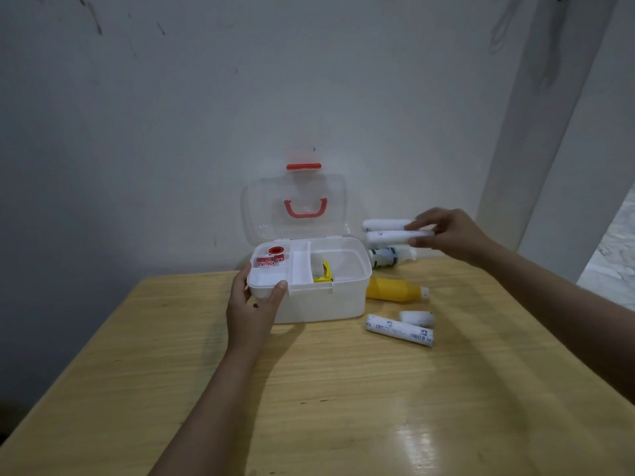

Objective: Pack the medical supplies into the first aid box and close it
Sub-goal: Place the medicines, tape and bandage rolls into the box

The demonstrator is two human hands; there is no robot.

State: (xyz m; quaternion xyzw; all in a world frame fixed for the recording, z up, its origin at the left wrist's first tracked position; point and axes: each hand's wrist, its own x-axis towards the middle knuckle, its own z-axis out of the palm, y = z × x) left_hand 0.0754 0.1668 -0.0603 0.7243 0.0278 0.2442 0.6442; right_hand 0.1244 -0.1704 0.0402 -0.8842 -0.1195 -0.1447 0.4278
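Observation:
The white first aid box (pixel 323 304) stands open on the wooden table (pixel 309 389), its clear lid (pixel 295 204) with a red handle leaning back against the wall. Inside sits a white tray holding a red tape roll (pixel 274 251), and a yellow packet (pixel 323 272) lies in the main compartment. My left hand (pixel 256 304) grips the box's front left corner. My right hand (pixel 446 235) holds two white bandage rolls (pixel 388 231) in the air, right of the lid.
To the right of the box lie a white bottle with a green label (pixel 386 257), a yellow bottle (pixel 395 289), a long bandage roll (pixel 400 329) and a small white roll (pixel 416 317). A white pillar (pixel 536 132) rises at the table's far right corner.

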